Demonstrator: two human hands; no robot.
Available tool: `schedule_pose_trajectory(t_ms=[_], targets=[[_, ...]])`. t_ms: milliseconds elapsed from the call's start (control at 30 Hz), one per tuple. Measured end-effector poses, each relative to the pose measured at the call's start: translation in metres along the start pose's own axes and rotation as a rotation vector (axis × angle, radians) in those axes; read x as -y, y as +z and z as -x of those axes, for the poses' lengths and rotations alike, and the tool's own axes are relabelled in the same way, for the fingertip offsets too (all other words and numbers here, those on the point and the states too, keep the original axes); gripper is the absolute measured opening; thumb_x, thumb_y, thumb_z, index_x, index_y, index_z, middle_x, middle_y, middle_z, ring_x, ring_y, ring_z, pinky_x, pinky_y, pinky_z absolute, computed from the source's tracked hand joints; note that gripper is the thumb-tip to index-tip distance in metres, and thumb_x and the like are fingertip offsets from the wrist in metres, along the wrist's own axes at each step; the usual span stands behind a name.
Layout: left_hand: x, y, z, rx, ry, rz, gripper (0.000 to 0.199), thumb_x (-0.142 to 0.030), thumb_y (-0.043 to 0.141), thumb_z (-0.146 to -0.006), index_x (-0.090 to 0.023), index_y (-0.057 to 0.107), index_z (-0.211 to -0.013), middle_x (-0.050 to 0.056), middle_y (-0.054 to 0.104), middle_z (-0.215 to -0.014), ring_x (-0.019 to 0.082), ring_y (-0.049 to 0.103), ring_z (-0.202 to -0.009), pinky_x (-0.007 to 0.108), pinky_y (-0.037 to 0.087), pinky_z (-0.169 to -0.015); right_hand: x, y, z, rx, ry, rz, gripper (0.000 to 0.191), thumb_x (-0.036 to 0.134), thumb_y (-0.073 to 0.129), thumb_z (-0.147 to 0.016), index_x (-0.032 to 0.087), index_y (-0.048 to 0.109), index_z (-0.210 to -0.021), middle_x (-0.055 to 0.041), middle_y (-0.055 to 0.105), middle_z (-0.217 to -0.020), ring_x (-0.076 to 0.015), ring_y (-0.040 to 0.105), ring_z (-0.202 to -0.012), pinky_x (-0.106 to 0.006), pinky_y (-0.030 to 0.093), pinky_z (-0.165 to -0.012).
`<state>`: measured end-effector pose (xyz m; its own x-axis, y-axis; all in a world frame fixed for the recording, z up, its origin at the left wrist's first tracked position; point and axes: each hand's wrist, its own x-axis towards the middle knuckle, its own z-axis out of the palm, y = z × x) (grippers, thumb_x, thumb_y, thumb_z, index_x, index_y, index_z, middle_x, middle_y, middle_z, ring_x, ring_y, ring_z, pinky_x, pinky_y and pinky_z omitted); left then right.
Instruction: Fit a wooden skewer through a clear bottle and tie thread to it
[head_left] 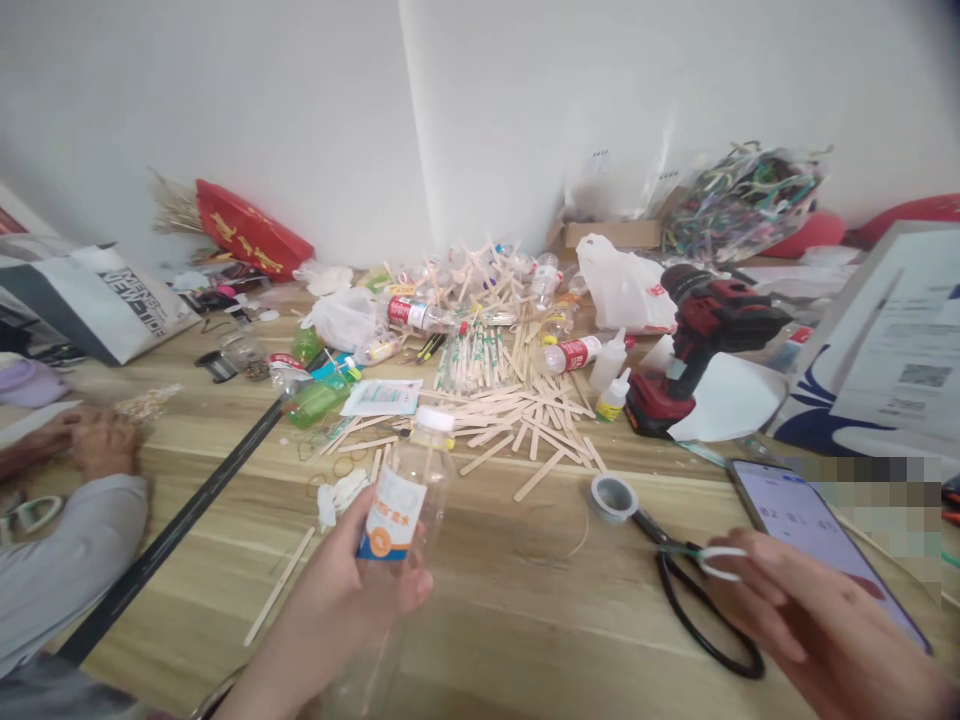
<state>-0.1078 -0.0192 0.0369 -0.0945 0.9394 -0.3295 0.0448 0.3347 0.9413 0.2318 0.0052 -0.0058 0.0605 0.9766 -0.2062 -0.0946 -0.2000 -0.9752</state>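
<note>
My left hand is wrapped round a clear plastic bottle with a white cap and a white, blue and orange label. The bottle is tilted slightly, its cap pointing away from me. On the right, the fingers of my right hand pinch what look like small scissors with a white loop handle and a thin tip, blurred. Beneath them on the table lie large black-handled scissors, close to a grey tape roll. A phone showing a timer lies beside my right hand.
Wooden sticks are heaped mid-table among several bottles. A red cordless drill stands at right, near glue bottles. A black strip crosses the left side. Beyond it rests a co-worker's arm. Paper bags flank the table.
</note>
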Motion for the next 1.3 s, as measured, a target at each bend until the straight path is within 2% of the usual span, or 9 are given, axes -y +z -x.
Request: schedule_pose_trajectory(t_ms=[100, 200, 300, 533, 633, 733, 933, 1200, 1300], targets=[[-0.008, -0.002, 0.005, -0.259, 0.141, -0.200, 0.071, -0.038, 0.081, -0.059, -0.024, 0.050, -0.121, 0.006, 0.068, -0.104, 0.027, 0.063, -0.096, 0.033, 0.048, -0.081, 0.005, -0.020, -0.010, -0.065, -0.019, -0.121, 0.051, 0.061, 0.058, -0.081, 0.026, 0.041, -0.048, 0.0015, 0.027, -0.043, -0.0139, 0.028, -0.042, -0.036, 0.030, -0.043], [-0.015, 0.004, 0.007, -0.362, 0.252, -0.365, 0.069, -0.029, 0.079, -0.059, -0.025, 0.052, -0.122, 0.006, 0.068, -0.111, 0.030, 0.062, -0.101, 0.035, 0.046, -0.086, 0.011, -0.018, -0.013, -0.076, -0.018, -0.148, 0.049, 0.060, 0.061, -0.079, 0.026, 0.042, -0.050, 0.0020, 0.028, -0.044, -0.0137, 0.027, -0.042, -0.035, 0.029, -0.042], [-0.017, 0.014, 0.006, -0.336, 0.342, -0.416, 0.065, -0.024, 0.078, -0.058, -0.025, 0.056, -0.119, 0.006, 0.068, -0.112, 0.031, 0.062, -0.103, 0.035, 0.046, -0.086, 0.015, 0.007, -0.008, -0.002, -0.039, -0.057, 0.050, 0.061, 0.062, -0.078, 0.023, 0.044, -0.051, 0.0025, 0.035, -0.045, -0.0136, 0.029, -0.046, -0.031, 0.029, -0.046], [-0.009, 0.031, 0.003, -0.298, 0.452, -0.367, 0.066, -0.021, 0.082, -0.056, -0.027, 0.059, -0.118, 0.006, 0.067, -0.109, 0.031, 0.060, -0.105, 0.037, 0.045, -0.092, 0.029, 0.075, 0.006, 0.443, -0.145, 0.114, 0.054, 0.070, 0.054, -0.080, 0.020, 0.046, -0.061, 0.0047, 0.041, -0.052, -0.0099, 0.032, -0.049, -0.025, 0.026, -0.049], [-0.005, 0.030, 0.002, -0.182, 0.432, -0.420, 0.069, -0.024, 0.081, -0.059, -0.028, 0.056, -0.124, 0.006, 0.066, -0.116, 0.031, 0.060, -0.107, 0.037, 0.044, -0.094, 0.038, 0.092, 0.010, 0.583, -0.121, 0.119, 0.053, 0.071, 0.054, -0.079, 0.021, 0.046, -0.064, 0.0051, 0.041, -0.054, -0.0094, 0.035, -0.049, -0.024, 0.028, -0.050], [-0.004, 0.028, 0.002, -0.137, 0.433, -0.485, 0.069, -0.024, 0.078, -0.062, -0.029, 0.053, -0.127, 0.006, 0.063, -0.125, 0.032, 0.057, -0.115, 0.037, 0.044, -0.096, 0.041, 0.098, 0.012, 0.626, -0.126, 0.129, 0.050, 0.068, 0.054, -0.081, 0.020, 0.047, -0.066, 0.0046, 0.043, -0.056, -0.0094, 0.036, -0.051, -0.024, 0.029, -0.050], [-0.002, 0.024, 0.003, -0.149, 0.401, -0.497, 0.067, -0.027, 0.080, -0.061, -0.028, 0.056, -0.123, 0.007, 0.062, -0.128, 0.035, 0.055, -0.119, 0.040, 0.045, -0.097, 0.026, 0.077, 0.009, 0.568, -0.160, 0.220, 0.052, 0.067, 0.049, -0.084, 0.020, 0.049, -0.063, 0.0024, 0.046, -0.056, -0.0108, 0.040, -0.051, -0.025, 0.032, -0.051], [0.008, 0.016, 0.005, -0.218, 0.365, -0.569, 0.065, -0.027, 0.072, -0.065, -0.024, 0.052, -0.127, 0.008, 0.064, -0.125, 0.032, 0.061, -0.112, 0.041, 0.049, -0.093, 0.001, 0.026, 0.011, 0.296, -0.216, 0.342, 0.058, 0.068, 0.047, -0.084, 0.020, 0.049, -0.052, 0.0001, 0.048, -0.051, -0.0133, 0.043, -0.050, -0.026, 0.035, -0.051], [0.008, 0.011, 0.005, -0.194, 0.342, -0.634, 0.066, -0.030, 0.070, -0.066, -0.023, 0.050, -0.129, 0.009, 0.064, -0.126, 0.031, 0.062, -0.111, 0.041, 0.051, -0.091, -0.006, 0.003, 0.011, 0.203, -0.240, 0.419, 0.058, 0.065, 0.045, -0.088, 0.020, 0.051, -0.051, -0.0010, 0.050, -0.052, -0.0140, 0.045, -0.050, -0.026, 0.037, -0.051]])
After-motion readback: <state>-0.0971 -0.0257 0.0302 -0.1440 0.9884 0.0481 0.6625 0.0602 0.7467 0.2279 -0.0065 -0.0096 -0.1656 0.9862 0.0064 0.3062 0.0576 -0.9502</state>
